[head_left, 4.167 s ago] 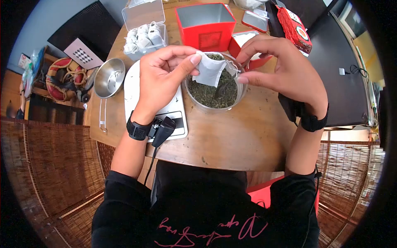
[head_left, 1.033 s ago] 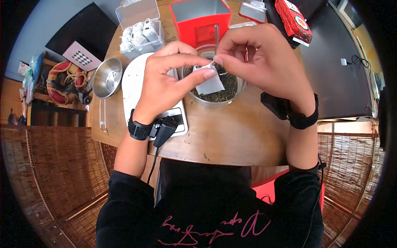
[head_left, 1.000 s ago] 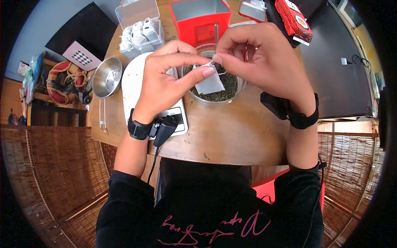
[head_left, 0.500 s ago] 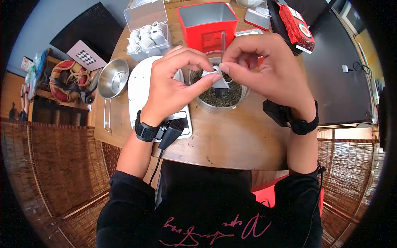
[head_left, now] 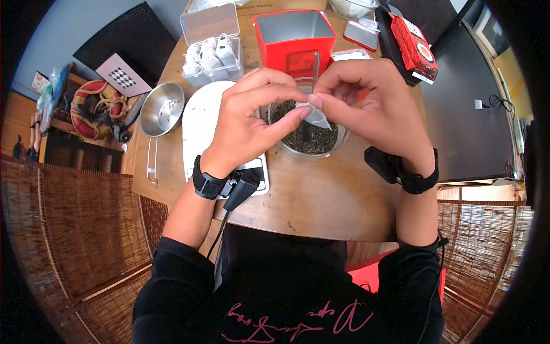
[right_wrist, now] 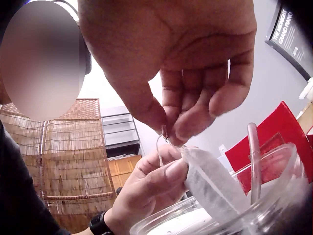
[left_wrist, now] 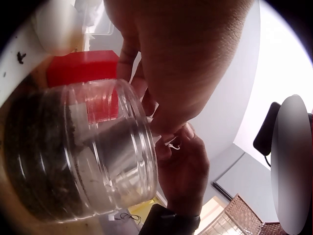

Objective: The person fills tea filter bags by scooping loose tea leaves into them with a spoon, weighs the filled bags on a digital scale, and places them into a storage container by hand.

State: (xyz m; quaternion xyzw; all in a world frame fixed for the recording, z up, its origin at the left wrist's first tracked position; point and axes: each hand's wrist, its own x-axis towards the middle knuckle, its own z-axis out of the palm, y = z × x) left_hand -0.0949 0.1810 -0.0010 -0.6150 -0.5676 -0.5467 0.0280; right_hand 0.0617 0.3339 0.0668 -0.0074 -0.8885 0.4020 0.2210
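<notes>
A white drawstring tea bag point(head_left: 318, 119), its mouth gathered, hangs over a clear tub point(head_left: 312, 155) of dark dried tea leaves point(head_left: 292, 136). My left hand point(head_left: 252, 117) pinches the bag's top edge between thumb and forefinger. With thumb and fingertips, my right hand point(head_left: 375, 106) pinches the bag's string point(right_wrist: 159, 147) right beside the left fingertips. In the right wrist view the bag point(right_wrist: 212, 178) slants down toward the tub's rim. A spoon handle point(head_left: 316, 66) sticks up from the tub's back. The left wrist view shows the tub's side, with leaves low inside.
A white scale point(head_left: 200, 114) lies left of the tub, a steel pan point(head_left: 162, 109) beyond it. Behind are an open clear box point(head_left: 215, 74) of filled tea bags and a red tin point(head_left: 295, 49). A red packet point(head_left: 412, 49) sits at the back right.
The bag's mouth stood open with leaves showing 4.2 s ago; now it is gathered. The spoon's handle has come to stand at the tub's back. Both hands have come together at the bag's top.
</notes>
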